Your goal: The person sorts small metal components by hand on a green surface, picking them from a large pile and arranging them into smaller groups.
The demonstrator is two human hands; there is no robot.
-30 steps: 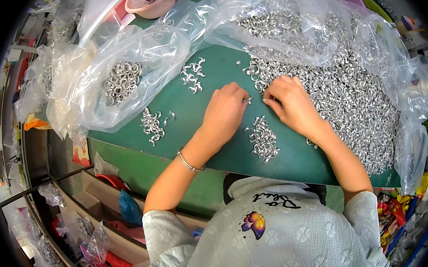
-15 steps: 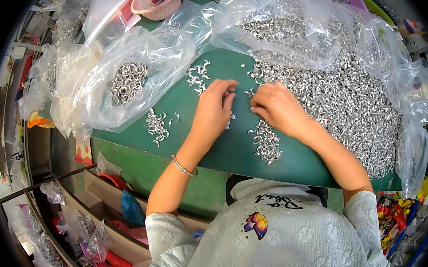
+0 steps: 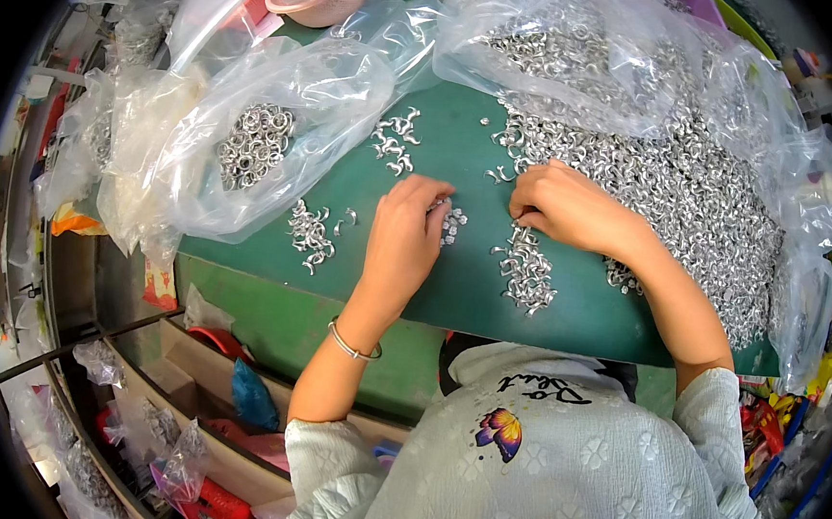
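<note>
My left hand [image 3: 404, 232] is over the green tabletop [image 3: 357, 275], its fingers bent toward the thumb and slightly blurred. Beside its thumb lies a small cluster of shiny silver pieces [image 3: 453, 225]. To the right, my right hand [image 3: 574, 211] has thumb and fingertips pinched together at the upper end of a small heap of curved silver metal pieces [image 3: 529, 275]. What either hand holds is too small or hidden to make out. Two more small groups of curved pieces lie left of my left hand, one farther away [image 3: 397, 141] and one nearer [image 3: 309, 238].
A large pile of silver metal pieces [image 3: 698, 221] covers the table's right side, partly under clear plastic [image 3: 584, 69]. An open plastic bag [image 3: 336, 95] at left holds silver rings [image 3: 255, 147]. Behind stands a pink basket [image 3: 318, 7]. Wooden compartments [image 3: 187, 359] sit below the table's left edge.
My left hand has drawn slightly nearer, uncovering more of the small silver cluster. My right hand has shifted right and a little nearer, to the top of the heap. The view has shifted slightly.
</note>
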